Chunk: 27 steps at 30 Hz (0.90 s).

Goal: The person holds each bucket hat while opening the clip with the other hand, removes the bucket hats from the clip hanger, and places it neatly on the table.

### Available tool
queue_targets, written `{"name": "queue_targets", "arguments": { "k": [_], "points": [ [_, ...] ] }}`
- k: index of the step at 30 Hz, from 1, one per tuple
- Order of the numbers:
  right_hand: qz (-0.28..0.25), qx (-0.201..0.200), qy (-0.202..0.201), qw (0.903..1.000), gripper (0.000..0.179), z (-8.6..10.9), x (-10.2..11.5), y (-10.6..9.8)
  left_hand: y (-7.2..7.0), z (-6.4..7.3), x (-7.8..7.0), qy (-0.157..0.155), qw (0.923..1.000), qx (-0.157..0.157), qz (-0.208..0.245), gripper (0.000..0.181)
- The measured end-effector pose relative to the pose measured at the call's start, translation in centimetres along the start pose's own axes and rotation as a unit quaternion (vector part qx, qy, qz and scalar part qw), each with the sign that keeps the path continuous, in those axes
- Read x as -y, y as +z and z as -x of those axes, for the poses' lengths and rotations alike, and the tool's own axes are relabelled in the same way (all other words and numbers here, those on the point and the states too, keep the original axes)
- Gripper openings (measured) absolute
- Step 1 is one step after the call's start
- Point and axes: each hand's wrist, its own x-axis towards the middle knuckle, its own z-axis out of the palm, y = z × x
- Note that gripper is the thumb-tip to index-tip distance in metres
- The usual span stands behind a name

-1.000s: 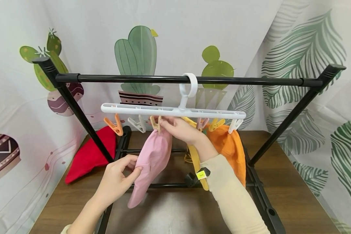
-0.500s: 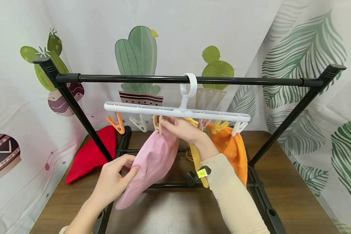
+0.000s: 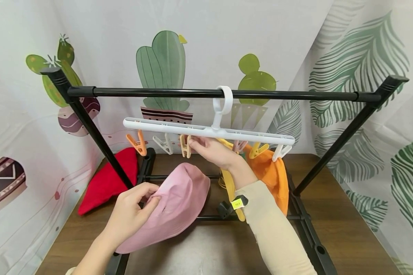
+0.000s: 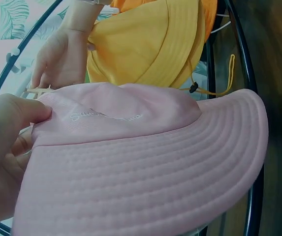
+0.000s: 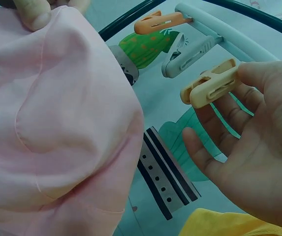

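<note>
My left hand (image 3: 134, 208) pinches a pink bucket hat (image 3: 179, 206) at its crown, thumb in front. The hat hangs tilted below the white clip hanger (image 3: 179, 128), its stitched brim facing the left wrist camera. My right hand (image 3: 215, 152) pinches the beige clip (image 5: 212, 86) on the hanger between thumb and fingers. That clip stands apart from the hat. On the hanger's right side, an orange hat (image 3: 273, 179) hangs near a white clip (image 3: 281, 152). A yellow hat (image 4: 136, 46) hangs behind my right hand, mostly hidden in the head view.
The hanger hooks over the bar of a black rack (image 3: 151, 93). Left of the beige clip hang a white clip (image 3: 163, 143) and an orange clip (image 3: 137, 143). A red cloth item (image 3: 111, 183) lies behind the left post. A wooden table (image 3: 344, 221) lies beneath.
The pink hat has come out of the beige clip and dropped lower and leftward, turning its side to the head camera. My right hand remains at the clip; the hanger shifted slightly right and tilted.
</note>
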Motion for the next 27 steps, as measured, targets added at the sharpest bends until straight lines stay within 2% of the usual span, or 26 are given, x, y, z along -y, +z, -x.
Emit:
{"name": "queue_targets", "arguments": {
  "k": [6,11,14,19,23,27],
  "points": [
    [0.016,0.003,0.010,0.9998,0.043,0.1,0.2,0.1,-0.6,0.0,0.2,-0.005,0.9998,0.008,-0.017,0.021],
    [0.013,0.028,-0.008,0.9995,0.040,0.1,0.1,0.0,-1.2,0.1,0.5,-0.005,0.9996,0.003,-0.027,0.022],
    [0.009,0.029,-0.009,0.9995,0.040,0.1,0.0,0.1,-1.7,0.2,0.7,-0.001,0.9993,-0.007,-0.037,0.023],
    [0.004,0.028,-0.013,0.9995,0.038,0.0,0.1,0.3,-3.0,0.5,0.8,-0.017,0.9979,-0.020,-0.060,0.025],
    [0.013,0.029,-0.007,0.9995,0.037,0.1,0.2,0.3,-4.1,0.7,0.9,-0.016,0.9959,-0.039,-0.079,0.028],
    [-0.001,0.033,-0.008,0.9994,0.036,0.0,0.3,0.3,-5.1,0.9,1.0,-0.016,0.9931,-0.059,-0.100,0.029]
  ]
}}
